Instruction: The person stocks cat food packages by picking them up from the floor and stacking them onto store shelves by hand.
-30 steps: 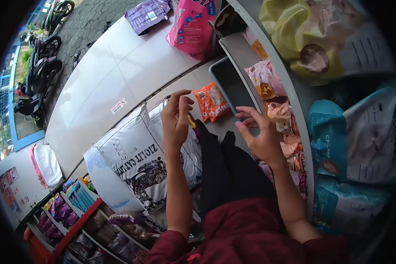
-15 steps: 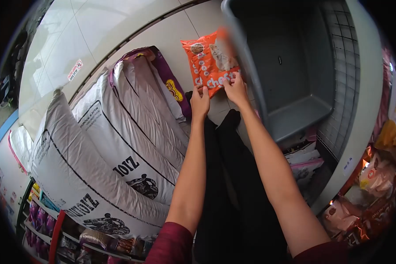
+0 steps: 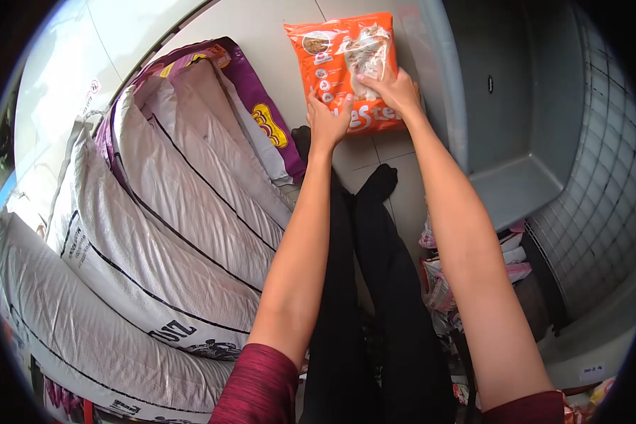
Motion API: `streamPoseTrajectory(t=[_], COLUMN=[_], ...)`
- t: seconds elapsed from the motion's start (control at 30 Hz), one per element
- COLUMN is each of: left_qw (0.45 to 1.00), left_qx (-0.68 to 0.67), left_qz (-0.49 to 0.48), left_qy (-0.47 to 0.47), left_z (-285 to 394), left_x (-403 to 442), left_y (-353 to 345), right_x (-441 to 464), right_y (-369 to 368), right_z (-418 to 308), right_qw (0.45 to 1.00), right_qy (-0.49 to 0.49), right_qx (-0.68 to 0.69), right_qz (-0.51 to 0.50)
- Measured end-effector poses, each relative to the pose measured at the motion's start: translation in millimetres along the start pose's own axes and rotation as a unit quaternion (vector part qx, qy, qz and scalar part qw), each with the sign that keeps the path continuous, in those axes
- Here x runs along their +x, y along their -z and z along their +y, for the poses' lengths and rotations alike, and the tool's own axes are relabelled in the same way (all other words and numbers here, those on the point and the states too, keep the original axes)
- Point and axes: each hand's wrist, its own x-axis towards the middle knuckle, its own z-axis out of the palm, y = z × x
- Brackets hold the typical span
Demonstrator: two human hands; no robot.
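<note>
An orange plastic bag (image 3: 340,74) with a light-coloured animal picture and white lettering is held out in front of me, near the top of the view. My left hand (image 3: 328,121) grips its lower left part, thumb on the front. On the lower right side, my right hand (image 3: 396,95) is closed around the edge, its thumb pressed over the picture. The back of the bag and the fingers behind it are hidden. Just right of the bag stands a large grey plastic tub (image 3: 449,106).
Big white woven sacks (image 3: 191,184) lean in a row on the left, with a purple bag (image 3: 251,95) behind them. A wire grid (image 3: 593,169) flanks the tub on the right. Packaged goods (image 3: 442,290) lie low beside my legs, over the tiled floor (image 3: 396,152).
The orange bag now shows larger and flatter toward me, beside the tub rather than at its rim. My right hand has moved up its right side. The view has shifted.
</note>
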Motion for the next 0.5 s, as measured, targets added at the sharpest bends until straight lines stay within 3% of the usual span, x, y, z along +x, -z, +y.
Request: streamPoseTrajectory(t=[0.03,0.13,0.23,0.37,0.4,0.43,0.5], left_qw=[1.000,0.997,0.990,0.961,0.962,0.943,0.918], left_qx=[0.022,0.064,-0.028,-0.143,-0.144,-0.227,-0.309], left_qz=[0.012,0.041,-0.058,-0.089,-0.086,-0.114,-0.139], left_qy=[0.000,-0.002,0.123,0.218,0.214,0.216,0.206], left_z=[-4,-8,-9,5,11,15,24], left_x=[1,10,16,1,-6,-17,-41], left_y=[3,14,29,63,71,79,93], right_x=[-3,-15,-22,-58,-70,-83,-112], right_y=[0,-6,-17,-9,-3,0,7], right_z=[0,6,16,16,10,9,9], right_qw=[1.000,0.978,0.965,0.958,0.958,0.957,0.962], right_qy=[0.001,0.048,0.111,0.161,0.176,0.181,0.138], right_qx=[0.000,0.181,0.214,0.207,0.197,0.198,0.210], right_qz=[0.000,-0.095,-0.105,-0.113,-0.112,-0.111,-0.106])
